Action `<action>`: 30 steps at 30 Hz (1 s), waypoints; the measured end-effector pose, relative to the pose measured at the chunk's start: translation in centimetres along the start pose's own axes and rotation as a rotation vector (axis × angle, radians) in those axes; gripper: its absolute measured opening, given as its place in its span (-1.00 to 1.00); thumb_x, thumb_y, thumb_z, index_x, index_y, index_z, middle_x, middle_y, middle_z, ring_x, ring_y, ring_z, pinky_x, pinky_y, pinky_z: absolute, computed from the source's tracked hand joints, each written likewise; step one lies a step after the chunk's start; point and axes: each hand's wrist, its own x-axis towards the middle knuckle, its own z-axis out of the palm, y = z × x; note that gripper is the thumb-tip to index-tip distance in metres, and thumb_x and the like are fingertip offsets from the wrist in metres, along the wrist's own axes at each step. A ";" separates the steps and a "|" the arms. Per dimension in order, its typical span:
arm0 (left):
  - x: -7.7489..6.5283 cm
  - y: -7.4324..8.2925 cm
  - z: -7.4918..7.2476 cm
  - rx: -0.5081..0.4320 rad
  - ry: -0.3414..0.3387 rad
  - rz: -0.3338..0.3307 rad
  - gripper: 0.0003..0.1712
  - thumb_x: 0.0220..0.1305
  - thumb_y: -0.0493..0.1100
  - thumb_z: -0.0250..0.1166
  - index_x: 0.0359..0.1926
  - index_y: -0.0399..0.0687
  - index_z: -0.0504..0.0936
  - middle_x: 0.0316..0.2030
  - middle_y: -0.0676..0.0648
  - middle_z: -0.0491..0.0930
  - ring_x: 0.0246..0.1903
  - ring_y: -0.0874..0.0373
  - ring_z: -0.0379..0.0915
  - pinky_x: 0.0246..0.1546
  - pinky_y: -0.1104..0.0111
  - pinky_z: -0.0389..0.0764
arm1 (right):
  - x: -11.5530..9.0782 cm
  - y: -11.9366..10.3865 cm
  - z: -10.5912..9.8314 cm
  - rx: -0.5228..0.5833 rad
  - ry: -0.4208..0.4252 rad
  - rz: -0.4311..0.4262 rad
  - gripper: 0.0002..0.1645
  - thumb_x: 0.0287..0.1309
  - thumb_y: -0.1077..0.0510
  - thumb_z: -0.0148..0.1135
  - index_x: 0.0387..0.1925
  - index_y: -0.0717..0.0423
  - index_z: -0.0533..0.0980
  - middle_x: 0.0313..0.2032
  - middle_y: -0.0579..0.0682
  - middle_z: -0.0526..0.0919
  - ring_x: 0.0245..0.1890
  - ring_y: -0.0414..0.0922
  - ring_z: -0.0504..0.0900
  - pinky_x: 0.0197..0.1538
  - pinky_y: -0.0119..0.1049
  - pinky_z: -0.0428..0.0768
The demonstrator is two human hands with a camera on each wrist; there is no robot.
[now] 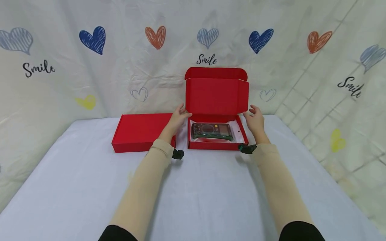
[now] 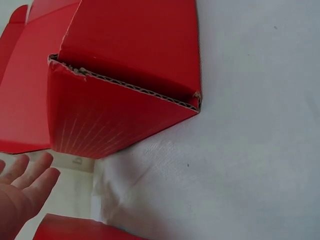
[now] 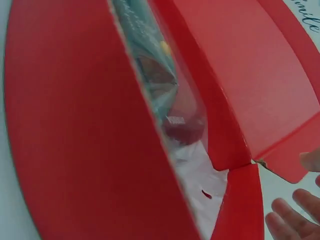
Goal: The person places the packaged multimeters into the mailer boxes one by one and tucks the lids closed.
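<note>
A red cardboard box stands on the table with its lid raised. Inside lies a dark multimeter in a clear plastic bag, beside white paper. My left hand is by the box's back left corner. In the left wrist view its fingers are spread loosely and hold nothing. At the back right corner is my right hand, its fingers relaxed. The right wrist view puts its thumb close to the lid's side flap; whether they touch, I cannot tell.
A second red box, closed, lies left of the open one, partly behind my left forearm. A white cloth covers the table. Behind it hangs a pale curtain printed with hearts and the word Smile.
</note>
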 end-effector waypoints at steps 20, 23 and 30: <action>-0.6 -0.4 0.0 0.046 -0.102 -0.030 -0.15 0.44 -0.25 0.11 0.64 0.00 -0.01 0.55 -0.19 0.11 0.51 -0.10 0.01 0.47 -0.12 0.11 | 0.3 -0.3 0.7 -0.017 0.003 -0.018 -0.45 0.52 0.15 0.06 0.44 0.20 0.37 0.13 0.32 0.60 0.13 0.14 0.57 -0.01 -0.29 0.51; -0.7 -0.5 -0.2 0.044 -0.119 -0.018 -0.15 0.41 -0.29 0.11 0.64 0.02 0.03 0.53 -0.18 0.14 0.50 -0.10 0.02 0.45 -0.16 0.11 | 0.3 -0.4 0.6 -0.071 -0.012 -0.045 -0.45 0.53 0.10 0.05 0.42 0.22 0.39 0.06 0.33 0.61 0.04 0.15 0.59 -0.05 -0.27 0.53; -1.0 -0.9 0.2 0.058 -0.126 -0.016 -0.16 0.40 -0.27 0.13 0.63 0.14 0.09 0.49 -0.15 0.21 0.46 -0.08 0.06 0.42 -0.24 0.07 | 0.0 -0.3 0.2 -0.159 -0.043 -0.093 -0.45 0.54 0.07 0.04 0.35 0.34 0.43 -0.06 0.38 0.66 -0.06 0.20 0.63 -0.21 -0.28 0.51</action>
